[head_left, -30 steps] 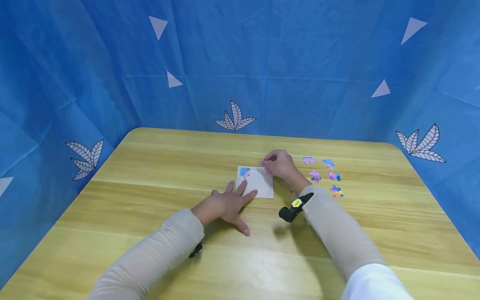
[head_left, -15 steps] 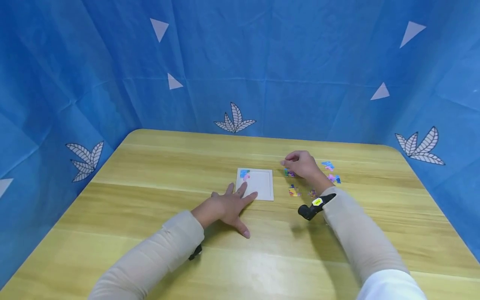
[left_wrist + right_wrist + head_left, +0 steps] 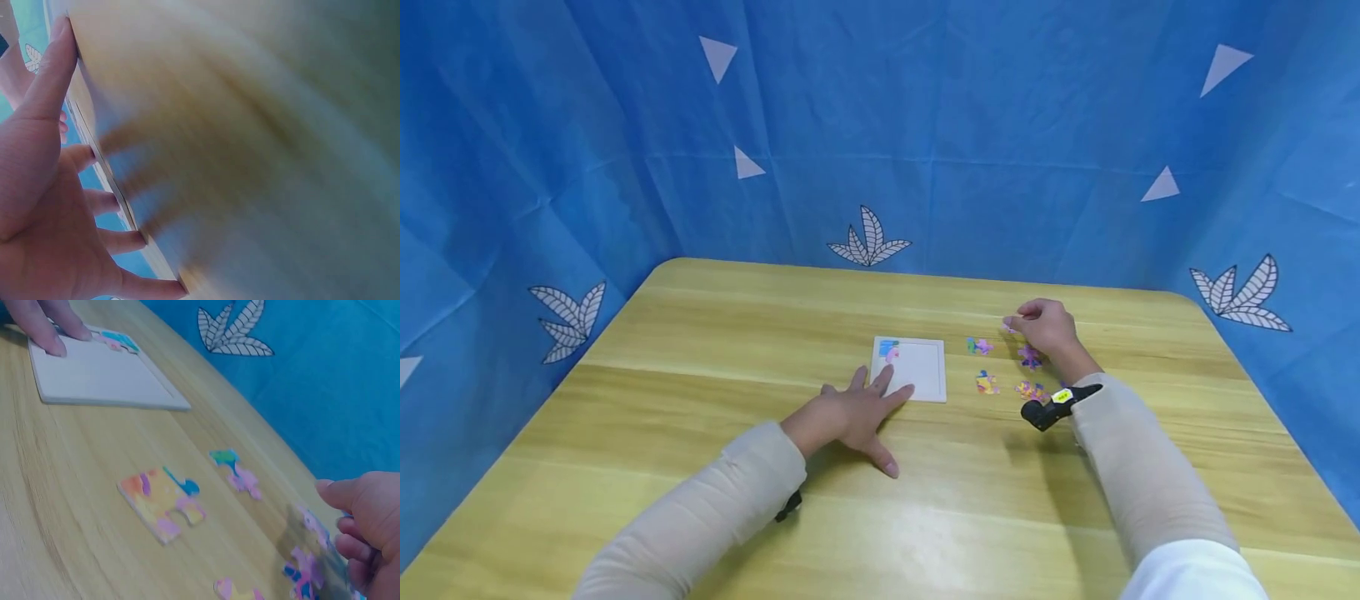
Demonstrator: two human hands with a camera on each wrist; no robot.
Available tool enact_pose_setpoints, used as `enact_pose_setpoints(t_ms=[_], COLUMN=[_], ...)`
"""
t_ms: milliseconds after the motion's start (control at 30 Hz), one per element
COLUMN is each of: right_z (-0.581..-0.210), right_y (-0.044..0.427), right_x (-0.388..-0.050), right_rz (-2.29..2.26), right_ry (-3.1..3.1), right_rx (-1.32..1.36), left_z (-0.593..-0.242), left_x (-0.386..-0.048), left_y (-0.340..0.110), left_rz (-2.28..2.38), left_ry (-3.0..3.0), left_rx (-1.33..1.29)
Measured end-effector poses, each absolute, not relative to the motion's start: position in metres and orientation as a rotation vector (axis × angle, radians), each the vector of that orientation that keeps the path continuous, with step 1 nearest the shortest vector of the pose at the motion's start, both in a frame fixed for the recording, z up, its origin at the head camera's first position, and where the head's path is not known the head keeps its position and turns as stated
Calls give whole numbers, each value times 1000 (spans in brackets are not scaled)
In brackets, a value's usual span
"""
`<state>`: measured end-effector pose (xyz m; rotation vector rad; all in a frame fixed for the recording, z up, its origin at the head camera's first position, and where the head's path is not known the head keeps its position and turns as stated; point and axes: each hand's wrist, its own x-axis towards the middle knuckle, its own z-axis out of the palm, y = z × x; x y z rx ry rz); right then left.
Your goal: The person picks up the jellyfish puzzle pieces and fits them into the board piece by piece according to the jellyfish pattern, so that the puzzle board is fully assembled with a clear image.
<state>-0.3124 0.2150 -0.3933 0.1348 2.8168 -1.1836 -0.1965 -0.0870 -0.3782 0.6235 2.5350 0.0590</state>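
Observation:
My left hand [image 3: 859, 412] rests with spread fingers on the table and on the lower left of a white square puzzle tray [image 3: 928, 372]. The left wrist view shows its palm [image 3: 56, 219] and fingertips touching the surface. A blue-and-pink jigsaw piece [image 3: 889, 348] sits in the tray's far left corner. Over the loose pieces, my right hand [image 3: 1047, 327] hovers with loosely bent fingers and nothing visible between them. Beneath its thumb lies a pink jigsaw piece [image 3: 314, 528], apart from the fingers in the right wrist view.
Several loose jigsaw pieces lie right of the tray, among them a green-and-pink piece [image 3: 979, 346], a yellow piece [image 3: 987, 382] and a purple-pink piece [image 3: 1030, 357]. My right forearm and hand cover others. A blue curtain [image 3: 1000, 125] hangs behind the wooden table [image 3: 737, 333].
My right hand has moved right, from the tray's far right corner across to the loose pieces, uncovering the green-and-pink piece. My left hand has stayed in place.

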Motion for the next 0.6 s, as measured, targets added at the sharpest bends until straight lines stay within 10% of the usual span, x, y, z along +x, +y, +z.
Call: enact_pose_setpoints(t_ms=[600], right_z=[-403], right_y=[232], right_x=[-308], right_rz=[-1098], right_ry=[2880], right_rx=[172], left_z=[-380], left_x=[-196], left_y=[-85], left_rz=[36], left_ry=[2524], left_rx=[608])
